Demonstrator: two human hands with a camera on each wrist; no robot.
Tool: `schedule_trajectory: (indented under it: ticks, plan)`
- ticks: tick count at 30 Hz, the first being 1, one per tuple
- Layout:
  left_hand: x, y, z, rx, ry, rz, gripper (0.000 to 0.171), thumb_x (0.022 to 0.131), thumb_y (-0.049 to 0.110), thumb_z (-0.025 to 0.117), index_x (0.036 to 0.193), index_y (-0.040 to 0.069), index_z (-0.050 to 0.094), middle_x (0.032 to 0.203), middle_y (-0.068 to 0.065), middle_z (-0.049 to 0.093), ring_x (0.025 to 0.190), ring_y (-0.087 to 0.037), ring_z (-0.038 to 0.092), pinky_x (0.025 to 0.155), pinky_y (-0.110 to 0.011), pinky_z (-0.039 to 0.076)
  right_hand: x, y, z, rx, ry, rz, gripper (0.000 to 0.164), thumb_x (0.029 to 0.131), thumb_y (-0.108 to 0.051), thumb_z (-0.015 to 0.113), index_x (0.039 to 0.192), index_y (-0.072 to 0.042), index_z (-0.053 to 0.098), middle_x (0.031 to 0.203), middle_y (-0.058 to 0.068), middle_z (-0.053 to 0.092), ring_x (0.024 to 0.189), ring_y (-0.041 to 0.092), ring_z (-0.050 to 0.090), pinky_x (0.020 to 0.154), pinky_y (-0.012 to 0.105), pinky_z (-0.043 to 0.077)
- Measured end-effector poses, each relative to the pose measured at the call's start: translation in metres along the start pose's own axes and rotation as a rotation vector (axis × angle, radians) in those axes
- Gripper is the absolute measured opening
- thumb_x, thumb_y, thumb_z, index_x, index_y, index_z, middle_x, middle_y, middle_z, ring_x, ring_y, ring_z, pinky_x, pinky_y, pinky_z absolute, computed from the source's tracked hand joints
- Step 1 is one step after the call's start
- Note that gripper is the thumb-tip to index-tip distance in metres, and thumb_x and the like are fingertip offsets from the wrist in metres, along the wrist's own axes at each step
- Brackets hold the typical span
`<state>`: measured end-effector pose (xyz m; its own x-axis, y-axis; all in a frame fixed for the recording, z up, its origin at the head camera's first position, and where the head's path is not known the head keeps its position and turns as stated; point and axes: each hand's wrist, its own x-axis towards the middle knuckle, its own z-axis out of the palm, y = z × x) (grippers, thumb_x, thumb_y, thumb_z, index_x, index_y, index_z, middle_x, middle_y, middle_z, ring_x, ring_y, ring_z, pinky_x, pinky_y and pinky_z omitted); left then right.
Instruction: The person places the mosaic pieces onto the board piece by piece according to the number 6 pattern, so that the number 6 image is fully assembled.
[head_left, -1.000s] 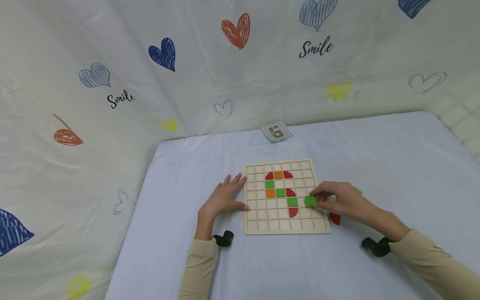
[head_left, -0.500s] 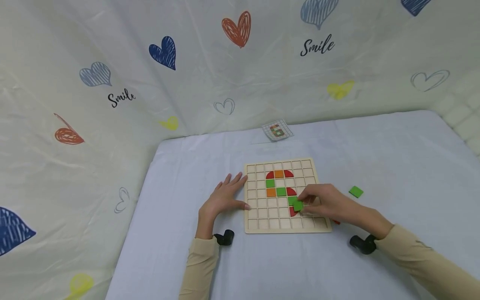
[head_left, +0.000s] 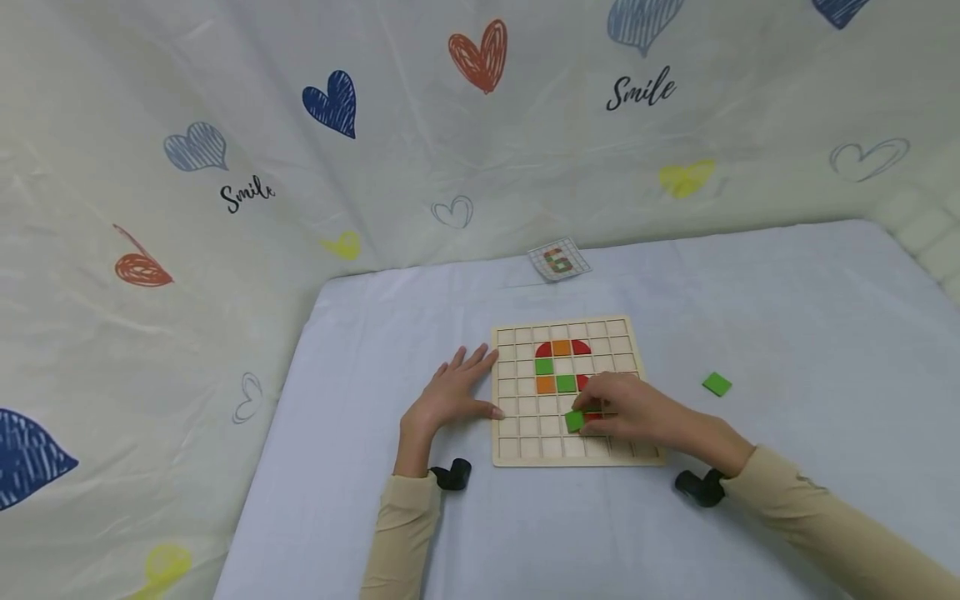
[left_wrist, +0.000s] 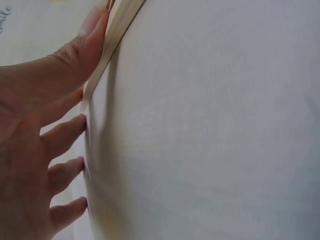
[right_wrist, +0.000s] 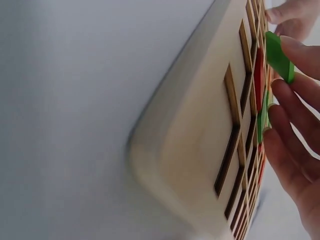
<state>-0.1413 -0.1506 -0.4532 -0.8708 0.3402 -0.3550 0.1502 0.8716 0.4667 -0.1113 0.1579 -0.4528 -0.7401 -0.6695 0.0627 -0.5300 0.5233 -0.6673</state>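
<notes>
A wooden grid board (head_left: 525,450) lies on the table with red, orange and green tiles set in some of its squares. Between thumb and fingers, my right hand (head_left: 637,412) pinches a green square tile (head_left: 574,421) over the lower middle of the board. The right wrist view shows that green tile (right_wrist: 279,57) tilted just above the grid. My left hand (head_left: 448,396) rests with spread fingers at the board's left edge, thumb and a fingertip touching the rim. The right hand hides part of the red and green tiles beneath it.
A loose green tile (head_left: 717,384) lies on the white cloth right of the board. Behind the board, a small card (head_left: 558,260) with a coloured grid pattern lies near the hanging sheet (head_left: 390,167) with printed hearts.
My right hand has carried the green tile leftward across the board, from its right side to the lower middle. The left hand stays at the board's edge.
</notes>
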Motion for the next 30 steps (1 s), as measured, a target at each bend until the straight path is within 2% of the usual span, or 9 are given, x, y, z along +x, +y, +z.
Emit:
schedule_trajectory:
  ticks: [7, 13, 21, 27, 30]
  plan:
    - [0.000, 0.002, -0.001, -0.003, -0.007, -0.001, 0.101, 0.082, 0.041, 0.086, 0.164, 0.026, 0.030, 0.172, 0.004, 0.018, 0.162, -0.027, 0.003, 0.131, -0.053, 0.007, 0.006, -0.005, 0.008, -0.128, -0.022, 0.045, 0.019, 0.083, -0.019, 0.087, 0.099, -0.015, 0.077, 0.092, -0.009, 0.069, 0.085, 0.010, 0.056, 0.078, 0.030, 0.055]
    - [0.001, 0.002, -0.001, -0.002, 0.000, -0.006, 0.100, 0.082, 0.040, 0.086, 0.164, 0.026, 0.030, 0.172, 0.005, 0.018, 0.162, -0.028, 0.003, 0.131, -0.053, 0.007, 0.006, -0.008, 0.009, -0.188, -0.026, 0.053, 0.020, 0.082, -0.019, 0.087, 0.100, -0.015, 0.078, 0.099, -0.005, 0.068, 0.091, 0.013, 0.056, 0.082, 0.034, 0.058]
    - [0.000, 0.003, -0.002, -0.001, 0.009, -0.002, 0.100, 0.082, 0.039, 0.087, 0.164, 0.024, 0.031, 0.172, 0.003, 0.020, 0.162, -0.028, 0.005, 0.131, -0.054, 0.008, 0.002, -0.007, 0.009, -0.183, -0.021, 0.014, 0.023, 0.082, -0.017, 0.087, 0.104, -0.014, 0.079, 0.103, -0.003, 0.068, 0.093, 0.014, 0.057, 0.084, 0.034, 0.058]
    - [0.000, 0.004, -0.001, 0.008, 0.005, -0.003, 0.101, 0.081, 0.040, 0.087, 0.164, 0.024, 0.031, 0.172, 0.003, 0.020, 0.162, -0.028, 0.005, 0.131, -0.054, 0.008, -0.005, 0.001, 0.001, -0.157, 0.030, -0.039, 0.019, 0.083, -0.013, 0.085, 0.101, -0.013, 0.078, 0.098, -0.004, 0.069, 0.089, 0.014, 0.059, 0.077, 0.029, 0.056]
    - [0.000, 0.003, -0.001, 0.008, 0.005, -0.006, 0.101, 0.081, 0.040, 0.087, 0.164, 0.025, 0.031, 0.172, 0.003, 0.020, 0.162, -0.027, 0.005, 0.131, -0.053, 0.008, -0.011, 0.005, -0.004, -0.133, 0.050, -0.039, 0.018, 0.083, -0.009, 0.085, 0.099, -0.013, 0.078, 0.095, -0.004, 0.070, 0.086, 0.014, 0.060, 0.074, 0.027, 0.056]
